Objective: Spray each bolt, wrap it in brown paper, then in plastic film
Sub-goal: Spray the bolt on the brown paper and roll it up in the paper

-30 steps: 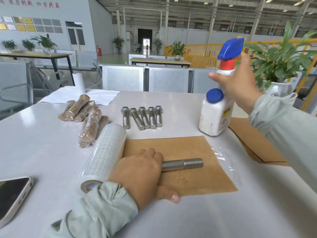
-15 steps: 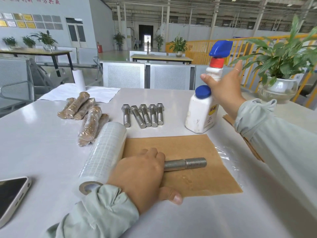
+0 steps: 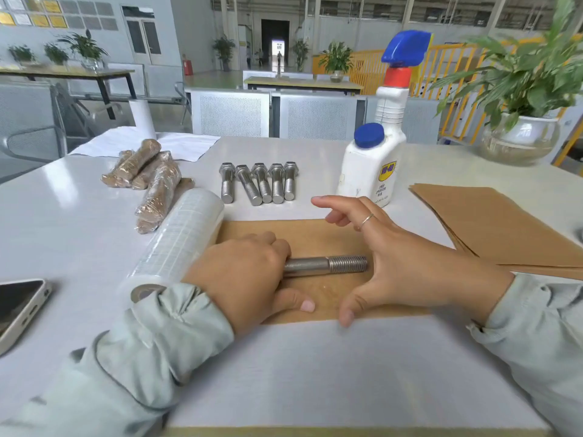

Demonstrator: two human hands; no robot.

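Note:
A steel bolt (image 3: pixel 328 265) lies across a sheet of brown paper (image 3: pixel 303 234) in front of me. My left hand (image 3: pixel 249 275) covers and grips the bolt's head end, fingers curled over it. My right hand (image 3: pixel 407 260) hovers open just past the threaded tip, thumb down near the paper's front edge. The white spray bottle (image 3: pixel 375 162) with its blue trigger stands free behind the paper. A roll of plastic film (image 3: pixel 176 241) lies left of the paper. Several bare bolts (image 3: pixel 258 182) lie in a row behind. Several wrapped bolts (image 3: pixel 151 181) are piled at the left.
A stack of brown paper sheets (image 3: pixel 495 222) lies at the right. A phone (image 3: pixel 19 307) sits near the left edge. A potted plant in a glass bowl (image 3: pixel 520 137) stands at the back right. White paper (image 3: pixel 138 143) and a white roll lie at the far left corner.
My right hand has let go of the spray bottle, which now stands on the table, and has come down beside the bolt's threaded end. The left hand stays on the bolt.

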